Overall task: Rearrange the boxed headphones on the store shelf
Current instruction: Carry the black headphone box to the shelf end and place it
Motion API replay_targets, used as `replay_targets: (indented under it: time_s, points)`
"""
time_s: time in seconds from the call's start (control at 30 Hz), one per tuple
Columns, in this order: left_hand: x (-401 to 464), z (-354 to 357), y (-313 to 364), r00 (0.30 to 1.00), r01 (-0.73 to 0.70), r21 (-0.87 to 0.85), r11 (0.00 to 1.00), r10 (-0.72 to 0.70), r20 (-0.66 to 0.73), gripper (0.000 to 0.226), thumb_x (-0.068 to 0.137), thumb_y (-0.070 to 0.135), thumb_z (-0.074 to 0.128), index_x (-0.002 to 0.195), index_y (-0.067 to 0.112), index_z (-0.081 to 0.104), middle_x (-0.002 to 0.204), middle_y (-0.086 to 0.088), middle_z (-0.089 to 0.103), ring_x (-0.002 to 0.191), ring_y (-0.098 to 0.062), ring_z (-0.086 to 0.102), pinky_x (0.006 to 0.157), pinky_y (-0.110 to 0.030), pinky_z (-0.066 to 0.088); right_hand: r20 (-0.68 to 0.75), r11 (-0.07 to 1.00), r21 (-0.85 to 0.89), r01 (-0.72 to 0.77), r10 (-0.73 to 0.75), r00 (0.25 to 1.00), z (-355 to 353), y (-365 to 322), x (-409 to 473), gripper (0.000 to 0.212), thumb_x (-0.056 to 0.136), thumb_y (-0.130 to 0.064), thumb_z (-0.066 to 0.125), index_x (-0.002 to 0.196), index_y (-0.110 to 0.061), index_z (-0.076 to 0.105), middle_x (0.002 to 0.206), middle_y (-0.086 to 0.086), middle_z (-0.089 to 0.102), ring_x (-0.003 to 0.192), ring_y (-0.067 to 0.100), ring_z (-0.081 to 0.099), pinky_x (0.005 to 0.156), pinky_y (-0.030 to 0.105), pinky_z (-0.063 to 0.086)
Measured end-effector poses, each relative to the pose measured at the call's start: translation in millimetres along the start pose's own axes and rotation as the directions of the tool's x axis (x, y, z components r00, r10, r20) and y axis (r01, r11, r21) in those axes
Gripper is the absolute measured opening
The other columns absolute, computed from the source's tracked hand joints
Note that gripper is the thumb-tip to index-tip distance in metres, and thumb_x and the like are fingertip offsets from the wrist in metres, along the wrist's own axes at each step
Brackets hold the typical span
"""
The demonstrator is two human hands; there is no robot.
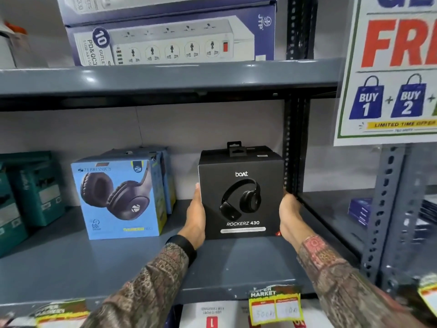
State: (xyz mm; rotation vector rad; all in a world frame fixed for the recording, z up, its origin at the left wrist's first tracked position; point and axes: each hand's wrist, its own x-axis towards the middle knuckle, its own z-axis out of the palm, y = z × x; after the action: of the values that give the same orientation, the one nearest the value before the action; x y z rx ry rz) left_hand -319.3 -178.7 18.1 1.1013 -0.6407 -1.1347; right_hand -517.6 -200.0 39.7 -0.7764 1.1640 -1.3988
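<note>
A black boxed headphone set stands upright at the right end of the grey middle shelf, front face toward me. My left hand presses flat against its left side and my right hand against its right side, so both grip it. Another black box seems to stand right behind it, mostly hidden. To the left, apart from it, a light blue boxed headphone set stands with more blue boxes behind.
Teal boxes fill the shelf's left end. A perforated metal upright stands close to the black box's right side. Power strip boxes sit on the shelf above. A promotional poster hangs at right. Price tags line the shelf's front edge.
</note>
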Motion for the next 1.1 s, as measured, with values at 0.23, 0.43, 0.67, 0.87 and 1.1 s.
replay_targets:
  time_s: [0.23, 0.43, 0.67, 0.87, 1.1]
  points:
    - [-37, -12, -9, 0.998, 0.049, -0.023, 0.999, -0.050, -0.044, 0.047, 0.096, 0.069, 0.061, 0.107, 0.029, 0.084, 0.096, -0.001, 0.089, 0.103, -0.032, 0.082, 0.105, -0.055, 0.061, -0.075, 0.997, 0.069, 0.044, -0.039, 0.996, -25, 20, -15, 0.027, 0.100, -0.025, 0.046, 0.099, -0.016, 0.071, 0.128, 0.012, 0.074, 0.102, 0.028, 0.066, 0.104, 0.044, 0.053]
    - [-61, -28, -29, 0.997, -0.004, -0.020, 1.000, 0.003, -0.075, 0.049, 0.089, 0.073, 0.062, 0.094, 0.032, 0.088, 0.107, 0.006, 0.088, 0.118, -0.027, 0.077, 0.114, -0.052, 0.054, -0.055, 0.992, 0.106, -0.067, 0.073, 0.996, -37, 24, -35, 0.030, 0.100, -0.034, 0.055, 0.078, -0.019, 0.068, 0.108, 0.010, 0.076, 0.093, 0.028, 0.065, 0.102, 0.046, 0.055]
    - [-66, -19, -28, 0.991, -0.013, -0.033, 0.999, 0.008, -0.135, 0.045, 0.093, 0.061, 0.058, 0.110, 0.027, 0.083, 0.118, 0.002, 0.085, 0.119, -0.028, 0.075, 0.115, -0.051, 0.053, -0.092, 0.991, 0.132, 0.008, 0.005, 0.996, -32, 21, -42, 0.032, 0.099, -0.032, 0.055, 0.073, -0.020, 0.069, 0.103, 0.007, 0.079, 0.089, 0.026, 0.069, 0.104, 0.049, 0.055]
    - [-60, -20, -29, 0.991, -0.028, -0.059, 0.998, 0.020, -0.129, 0.050, 0.082, 0.066, 0.056, 0.102, 0.029, 0.082, 0.113, 0.003, 0.085, 0.116, -0.027, 0.075, 0.117, -0.050, 0.051, -0.079, 0.989, 0.140, 0.051, -0.041, 0.996, -27, 23, -44, 0.033, 0.101, -0.022, 0.047, 0.081, -0.020, 0.074, 0.093, 0.002, 0.078, 0.081, 0.023, 0.069, 0.096, 0.043, 0.058]
    - [-66, -51, -18, 1.000, 0.015, 0.029, 0.999, -0.015, 0.010, 0.090, 0.087, 0.086, 0.044, 0.157, 0.029, 0.054, 0.156, 0.006, 0.062, 0.149, -0.024, 0.054, 0.130, -0.048, 0.034, -0.182, 0.966, 0.160, 0.203, -0.173, 0.968, -38, 40, -47, 0.040, 0.099, -0.055, 0.054, 0.095, -0.023, 0.078, 0.103, 0.001, 0.081, 0.093, 0.019, 0.075, 0.086, 0.039, 0.060]
